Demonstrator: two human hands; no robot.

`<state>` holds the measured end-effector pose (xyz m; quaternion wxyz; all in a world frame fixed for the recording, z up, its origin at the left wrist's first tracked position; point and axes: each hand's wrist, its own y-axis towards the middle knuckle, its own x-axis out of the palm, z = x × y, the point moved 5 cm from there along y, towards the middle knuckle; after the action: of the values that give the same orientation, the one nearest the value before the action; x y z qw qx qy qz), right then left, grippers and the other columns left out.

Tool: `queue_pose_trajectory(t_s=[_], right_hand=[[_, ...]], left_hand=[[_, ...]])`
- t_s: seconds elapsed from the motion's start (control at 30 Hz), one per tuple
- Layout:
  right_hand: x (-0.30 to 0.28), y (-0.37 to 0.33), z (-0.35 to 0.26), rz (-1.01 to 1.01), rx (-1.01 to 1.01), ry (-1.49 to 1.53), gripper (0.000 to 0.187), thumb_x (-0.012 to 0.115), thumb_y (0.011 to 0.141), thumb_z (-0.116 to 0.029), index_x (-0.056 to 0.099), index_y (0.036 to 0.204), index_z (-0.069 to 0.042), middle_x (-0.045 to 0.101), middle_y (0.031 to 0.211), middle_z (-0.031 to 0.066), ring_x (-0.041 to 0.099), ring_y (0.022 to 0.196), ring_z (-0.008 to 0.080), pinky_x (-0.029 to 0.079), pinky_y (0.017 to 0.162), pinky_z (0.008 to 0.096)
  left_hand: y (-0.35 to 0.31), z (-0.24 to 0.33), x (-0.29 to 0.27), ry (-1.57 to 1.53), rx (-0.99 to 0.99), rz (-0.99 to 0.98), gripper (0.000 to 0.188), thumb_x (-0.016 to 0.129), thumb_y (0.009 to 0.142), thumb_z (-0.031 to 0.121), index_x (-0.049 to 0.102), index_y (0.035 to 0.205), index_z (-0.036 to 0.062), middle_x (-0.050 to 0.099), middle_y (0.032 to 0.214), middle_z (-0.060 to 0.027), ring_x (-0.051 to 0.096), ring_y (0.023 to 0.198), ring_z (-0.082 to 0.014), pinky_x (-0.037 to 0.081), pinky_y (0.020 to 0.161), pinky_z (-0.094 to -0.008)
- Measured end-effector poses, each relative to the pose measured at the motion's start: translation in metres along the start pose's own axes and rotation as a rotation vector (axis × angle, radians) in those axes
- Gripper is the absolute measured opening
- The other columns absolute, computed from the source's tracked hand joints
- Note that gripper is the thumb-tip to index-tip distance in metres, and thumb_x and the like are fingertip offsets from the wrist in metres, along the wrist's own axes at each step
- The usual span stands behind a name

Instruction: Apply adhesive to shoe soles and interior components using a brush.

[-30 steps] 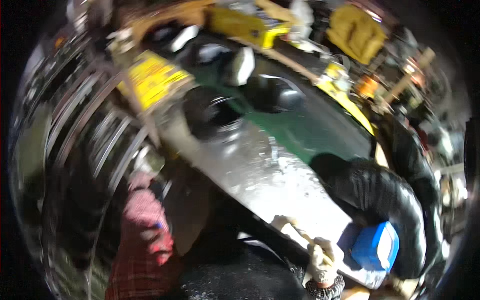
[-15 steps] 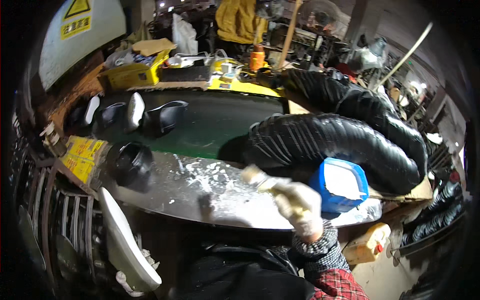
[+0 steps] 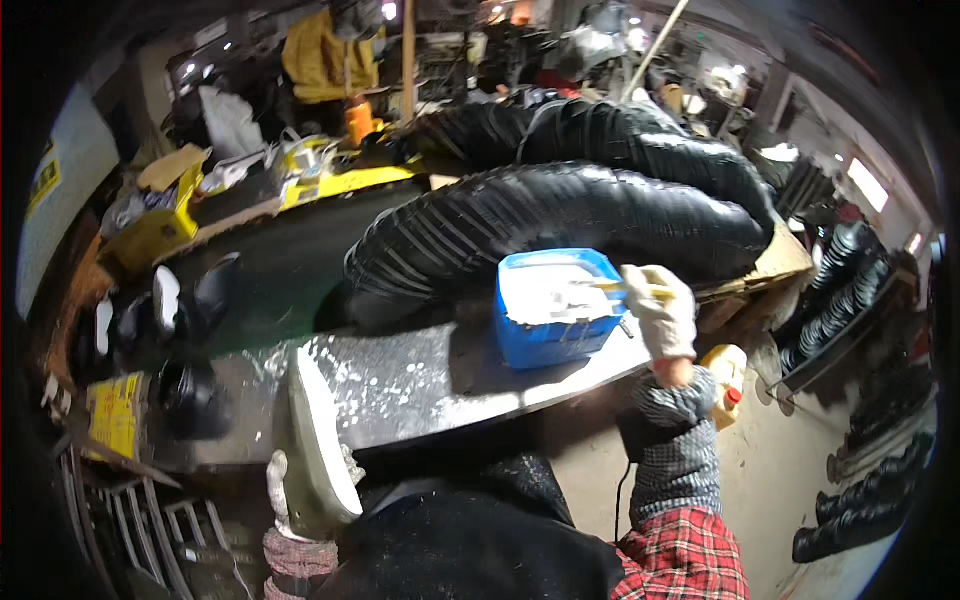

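My left hand [image 3: 279, 492], in a pale glove, is wrapped round the lower end of a white-edged shoe sole [image 3: 322, 430]. The sole stands nearly upright at the bench's front edge, and part of that hand is hidden behind it. My gloved right hand [image 3: 664, 312] is closed on the handle of a brush [image 3: 612, 286]. The brush's head reaches over a blue tub [image 3: 548, 346] of white paste, at or in the paste; its bristles do not show clearly. To the left, a glossy black shoe upper [image 3: 190, 398] rests on the bench.
Long rows of nested black uppers [image 3: 560, 215] lie behind the tub. Several black and white shoe pieces [image 3: 166, 298] stand on the dark green belt [image 3: 270, 270]. White splashes mark the metal bench [image 3: 390, 385]. A yellowish jug [image 3: 724, 378] stands at lower right, a yellow box [image 3: 114, 415] at left.
My right hand has swung the brush rightward from over the bench to the blue tub. The view has turned right; the sole and my left hand now show further into it.
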<state>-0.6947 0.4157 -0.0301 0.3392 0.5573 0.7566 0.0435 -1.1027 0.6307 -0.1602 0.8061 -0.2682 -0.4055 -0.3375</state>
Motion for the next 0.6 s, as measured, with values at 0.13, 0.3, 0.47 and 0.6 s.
queue_pose_trajectory(t_s=[0.13,0.3,0.47,0.6], right_hand=[[-0.019,-0.018,0.005,-0.017,0.074,0.255,0.017,0.064,0.09,-0.017,0.067,0.092,-0.001,0.059,0.07,-0.0014,0.049,0.06,0.005,0.039,0.054,0.0187],[0.073,-0.076,-0.081,-0.174,-0.19,0.421,0.019,0.049,0.092,-0.006,0.066,0.094,0.004,0.067,0.085,0.0133,0.062,0.068,0.0139,0.053,0.064,0.0259],[0.246,-0.144,-0.168,-0.971,-0.332,0.599,0.02,0.068,0.086,-0.013,0.066,0.102,-0.001,0.068,0.082,0.0099,0.064,0.072,0.0144,0.05,0.063,0.028],[0.298,-0.112,-0.139,-0.805,0.044,0.703,0.017,0.061,0.091,-0.011,0.065,0.101,0.002,0.068,0.08,0.0039,0.06,0.07,0.008,0.048,0.064,0.0206]], left_hand=[[-0.041,-0.011,-0.104,-0.257,-0.258,0.216,0.072,0.041,0.09,0.062,0.053,0.119,-0.0027,0.061,0.099,-0.0214,0.063,0.082,-0.0331,0.055,0.067,-0.0443],[-0.049,-0.013,-0.069,-0.148,-0.333,-0.011,0.086,0.033,0.083,0.076,0.057,0.111,-0.0018,0.066,0.081,-0.0158,0.061,0.054,-0.0314,0.048,0.042,-0.0433],[-0.039,-0.015,-0.085,-0.399,-0.193,0.135,0.069,0.04,0.089,0.066,0.055,0.125,0.0088,0.066,0.097,-0.0185,0.068,0.075,-0.0338,0.057,0.064,-0.0447],[-0.046,-0.008,-0.111,-0.088,-0.108,0.039,0.062,0.038,0.095,0.058,0.052,0.129,0.0085,0.063,0.11,-0.0146,0.065,0.093,-0.0263,0.056,0.078,-0.0402]])
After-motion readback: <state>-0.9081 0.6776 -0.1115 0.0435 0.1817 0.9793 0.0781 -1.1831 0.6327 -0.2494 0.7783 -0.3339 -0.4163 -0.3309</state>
